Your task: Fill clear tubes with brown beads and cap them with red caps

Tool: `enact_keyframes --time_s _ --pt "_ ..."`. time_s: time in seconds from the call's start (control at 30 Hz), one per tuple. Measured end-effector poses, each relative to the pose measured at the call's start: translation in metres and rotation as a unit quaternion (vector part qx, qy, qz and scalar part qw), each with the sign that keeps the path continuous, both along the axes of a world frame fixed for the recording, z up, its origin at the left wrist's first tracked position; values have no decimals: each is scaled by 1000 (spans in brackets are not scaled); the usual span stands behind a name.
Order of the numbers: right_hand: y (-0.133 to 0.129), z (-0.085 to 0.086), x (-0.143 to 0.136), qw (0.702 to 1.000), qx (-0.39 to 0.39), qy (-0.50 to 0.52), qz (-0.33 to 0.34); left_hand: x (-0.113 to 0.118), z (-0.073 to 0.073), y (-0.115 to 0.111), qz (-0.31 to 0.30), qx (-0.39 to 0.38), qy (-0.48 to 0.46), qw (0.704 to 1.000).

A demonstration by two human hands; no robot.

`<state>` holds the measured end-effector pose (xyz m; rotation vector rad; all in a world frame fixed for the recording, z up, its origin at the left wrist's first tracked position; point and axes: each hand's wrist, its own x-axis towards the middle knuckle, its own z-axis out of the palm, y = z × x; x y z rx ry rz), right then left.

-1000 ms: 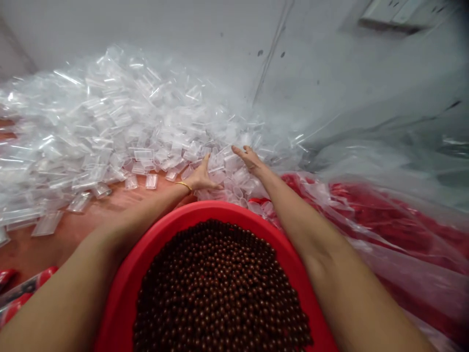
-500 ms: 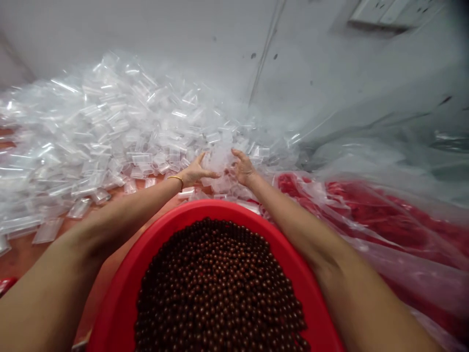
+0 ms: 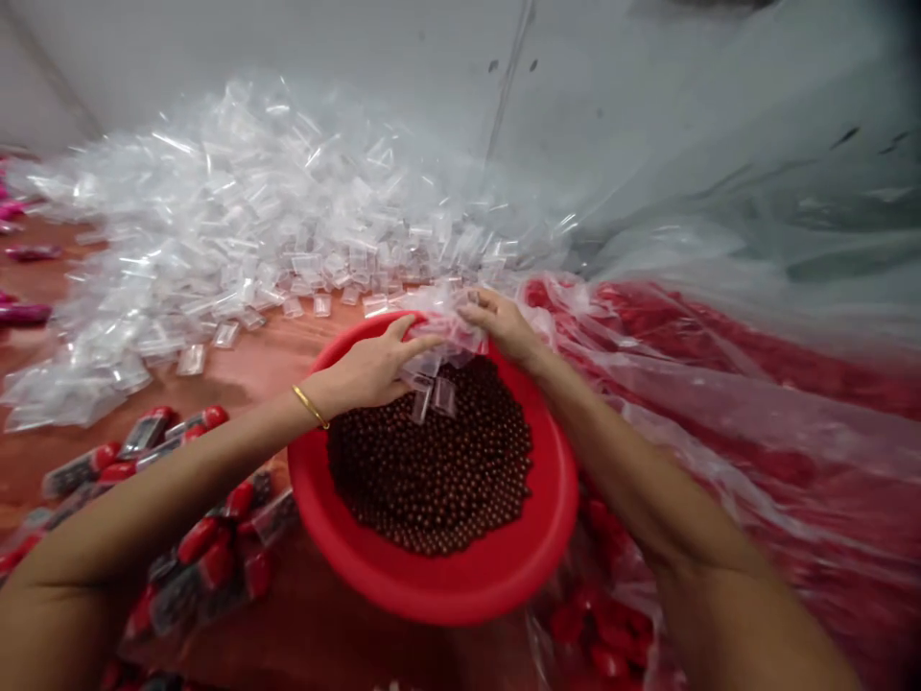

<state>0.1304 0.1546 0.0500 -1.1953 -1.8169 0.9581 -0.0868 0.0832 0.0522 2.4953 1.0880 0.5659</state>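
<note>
Head view: my left hand (image 3: 368, 370) is spread, my right hand (image 3: 505, 324) curled, its grip unclear; clear plastic pieces (image 3: 444, 395) bunch between them, flanked seemingly against scattering, over the red basin (image 3: 450, 593). Its wall contains brown beads (image 3: 438, 480); beyond lies a clear heap (image 3: 237, 202).

You are facing a grey wall (image 3: 403, 48); red-capped containers (image 3: 216, 564) and, farther left, pink objects (image 3: 33, 252) are lying on the reddish surface (image 3: 223, 384); translucent plastic (image 3: 705, 369) is covering red pieces (image 3: 640, 307) at right.
</note>
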Motion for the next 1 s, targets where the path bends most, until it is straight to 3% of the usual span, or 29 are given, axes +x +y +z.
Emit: enact_keyframes --time_s 0.1,0.27,0.33,0.4,0.53,0.7,0.8,0.93,1.0 --pt "-32 -6 -3 978 98 -181 39 -19 1 -38 17 -15 110 994" --pt "-85 -11 6 917 182 -346 73 -39 7 -102 11 -50 128 990" --pt "-105 -14 15 906 186 -376 65 -37 2 -125 27 -45 120 991" --pt "-122 -16 25 890 159 -423 63 -29 -8 -144 71 6 102 992" --pt "-143 -17 42 857 117 -498 67 -9 -20 -168 113 77 71 988" --pt "-150 -21 54 919 192 -341 43 8 1 -171 136 -47 171 975" --pt "-159 -25 55 949 241 -203 1 21 14 -159 95 -56 280 954" --pt "-185 -30 65 961 243 -4 -132 43 9 -138 1 -24 400 916" --pt "-200 -37 82 962 214 25 -170 51 -1 -129 -21 -18 429 903"
